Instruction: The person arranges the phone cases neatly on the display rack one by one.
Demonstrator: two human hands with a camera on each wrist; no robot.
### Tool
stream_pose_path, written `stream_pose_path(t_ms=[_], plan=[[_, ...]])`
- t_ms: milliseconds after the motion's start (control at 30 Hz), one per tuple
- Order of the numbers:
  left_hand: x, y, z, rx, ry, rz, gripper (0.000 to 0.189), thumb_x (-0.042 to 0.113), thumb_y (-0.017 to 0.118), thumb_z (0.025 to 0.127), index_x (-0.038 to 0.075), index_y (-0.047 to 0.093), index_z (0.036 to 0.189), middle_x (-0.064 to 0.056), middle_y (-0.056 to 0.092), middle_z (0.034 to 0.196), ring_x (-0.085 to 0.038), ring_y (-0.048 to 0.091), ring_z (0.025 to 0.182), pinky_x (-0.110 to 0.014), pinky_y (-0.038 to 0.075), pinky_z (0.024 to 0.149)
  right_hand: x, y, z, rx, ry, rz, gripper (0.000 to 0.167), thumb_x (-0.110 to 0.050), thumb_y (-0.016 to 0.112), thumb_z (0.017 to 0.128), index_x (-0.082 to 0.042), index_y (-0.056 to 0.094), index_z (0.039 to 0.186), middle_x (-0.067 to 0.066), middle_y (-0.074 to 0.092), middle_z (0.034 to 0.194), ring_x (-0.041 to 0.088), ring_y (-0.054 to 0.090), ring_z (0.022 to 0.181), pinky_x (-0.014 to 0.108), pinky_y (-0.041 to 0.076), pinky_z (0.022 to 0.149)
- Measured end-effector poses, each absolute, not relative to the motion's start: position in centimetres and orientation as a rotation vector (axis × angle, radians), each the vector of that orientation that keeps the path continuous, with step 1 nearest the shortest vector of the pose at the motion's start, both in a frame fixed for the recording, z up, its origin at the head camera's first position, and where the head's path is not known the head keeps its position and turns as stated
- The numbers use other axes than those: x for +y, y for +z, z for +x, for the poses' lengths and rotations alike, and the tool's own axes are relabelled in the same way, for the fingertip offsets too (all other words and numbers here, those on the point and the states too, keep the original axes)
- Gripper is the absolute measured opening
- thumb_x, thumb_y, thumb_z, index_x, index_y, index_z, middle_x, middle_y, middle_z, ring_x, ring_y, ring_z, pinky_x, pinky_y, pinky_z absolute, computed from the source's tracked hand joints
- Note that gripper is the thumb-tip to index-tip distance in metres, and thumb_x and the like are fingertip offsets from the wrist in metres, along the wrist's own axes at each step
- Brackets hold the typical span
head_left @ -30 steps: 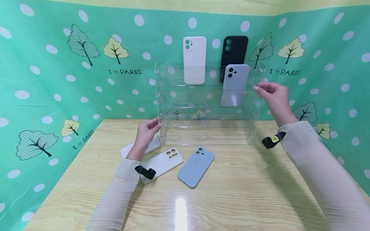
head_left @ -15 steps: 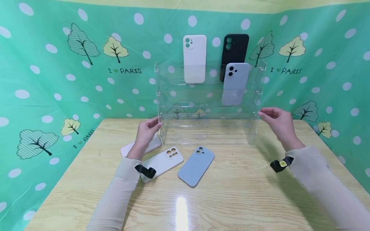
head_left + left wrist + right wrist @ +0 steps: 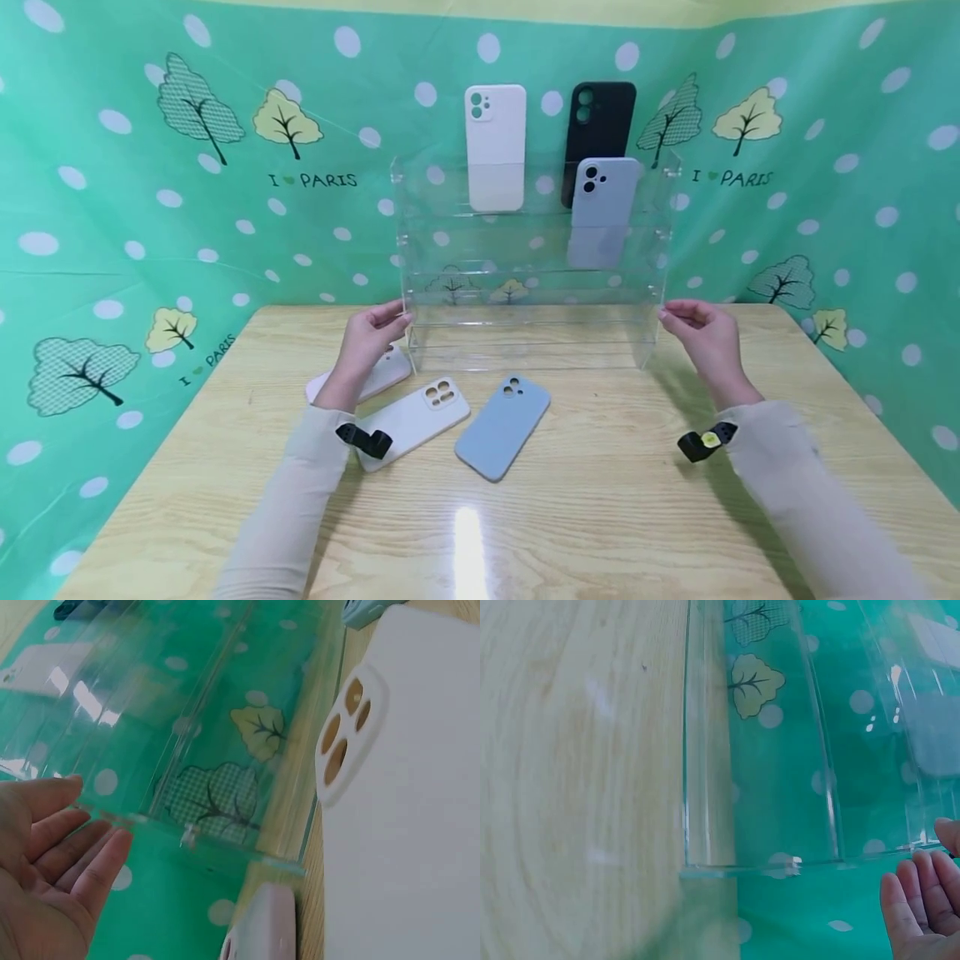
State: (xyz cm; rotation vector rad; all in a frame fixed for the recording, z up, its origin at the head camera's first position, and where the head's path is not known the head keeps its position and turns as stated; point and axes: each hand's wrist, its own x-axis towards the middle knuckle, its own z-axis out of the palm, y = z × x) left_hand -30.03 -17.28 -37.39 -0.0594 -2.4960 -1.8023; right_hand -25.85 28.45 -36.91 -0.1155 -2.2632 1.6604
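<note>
A clear acrylic display rack [image 3: 525, 317] with several tiers stands at the back of the table. My left hand [image 3: 375, 333] pinches its left side panel low down, thumb in front and fingers behind. On the opposite side, my right hand [image 3: 701, 342] pinches the right panel at about the same height. A white phone case [image 3: 497, 150] and a black phone case [image 3: 600, 117] lean upright on the top tier. One tier lower, a pale lavender-blue phone case [image 3: 603, 212] overlaps the black one in the head view.
Several phone cases lie on the wooden table [image 3: 585, 508] before the rack: a blue case [image 3: 502, 429], a white case [image 3: 412, 425] partly under my left wrist, and a pale pinkish case [image 3: 386, 375] behind it. A green patterned cloth [image 3: 315, 225] hangs behind.
My right hand has slid down along the rack's right panel from the upper part to near the bottom. My left hand stays at the left panel. The whole scene shifts slightly leftward in the head view.
</note>
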Motion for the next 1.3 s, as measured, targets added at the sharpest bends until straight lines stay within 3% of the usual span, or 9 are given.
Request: stream_pose_path(t_ms=[233, 500, 633, 800, 1300], plan=[[-20.0, -37.6, -30.2, -2.57, -1.709, -0.322, 0.042, 0.02, 0.061, 0.093, 0.0, 0.055, 0.129, -0.019, 0.056, 0.13, -0.029, 0.058, 0.113, -0.025, 0.053, 0.087, 28.3, -37.8, -26.1, -2.019, 1.924, -0.159, 0.021, -0.017, 0.074, 0.083, -0.008, 0.066, 0.099, -0.012, 0.067, 0.083, 0.001, 0.062, 0.077, 0.01, 0.053, 0.07], [-23.7, -38.8, -30.3, -2.843, -1.461, -0.522, 0.045, 0.015, 0.063, 0.091, -0.003, 0.052, 0.131, -0.018, 0.052, 0.135, -0.034, 0.051, 0.121, -0.046, 0.049, 0.095, 28.4, -38.7, -26.3, -1.973, 2.012, -0.157, 0.024, -0.008, 0.071, 0.084, -0.002, 0.064, 0.105, -0.011, 0.068, 0.085, 0.001, 0.063, 0.078, 0.009, 0.052, 0.071], [-25.3, -39.7, -30.4, -2.871, -1.4, -0.616, 0.048, 0.017, 0.065, 0.09, -0.004, 0.051, 0.131, -0.018, 0.051, 0.136, -0.035, 0.043, 0.128, -0.049, 0.042, 0.103, 28.4, -39.3, -26.5, -2.004, 1.991, -0.152, 0.032, -0.009, 0.071, 0.084, 0.004, 0.062, 0.111, -0.013, 0.068, 0.085, -0.001, 0.062, 0.079, 0.007, 0.051, 0.071], [-27.0, -40.4, -30.2, -2.981, -1.392, -0.607, 0.056, 0.025, 0.069, 0.087, 0.003, 0.05, 0.134, -0.016, 0.045, 0.142, -0.037, 0.036, 0.133, -0.051, 0.034, 0.108, 28.0, -40.0, -26.8, -2.063, 1.935, -0.172, 0.035, -0.012, 0.072, 0.083, 0.006, 0.061, 0.111, -0.017, 0.068, 0.083, -0.004, 0.062, 0.078, 0.006, 0.051, 0.07], [-27.2, -41.8, -31.0, -3.069, -1.251, -0.643, 0.07, 0.027, 0.073, 0.083, 0.0, 0.041, 0.14, -0.021, 0.04, 0.144, -0.039, 0.034, 0.133, -0.053, 0.029, 0.109, 28.2, -40.3, -26.5, -2.317, 1.699, -0.2, 0.048, -0.023, 0.07, 0.086, 0.005, 0.057, 0.123, -0.03, 0.06, 0.083, -0.009, 0.058, 0.084, 0.003, 0.047, 0.075]])
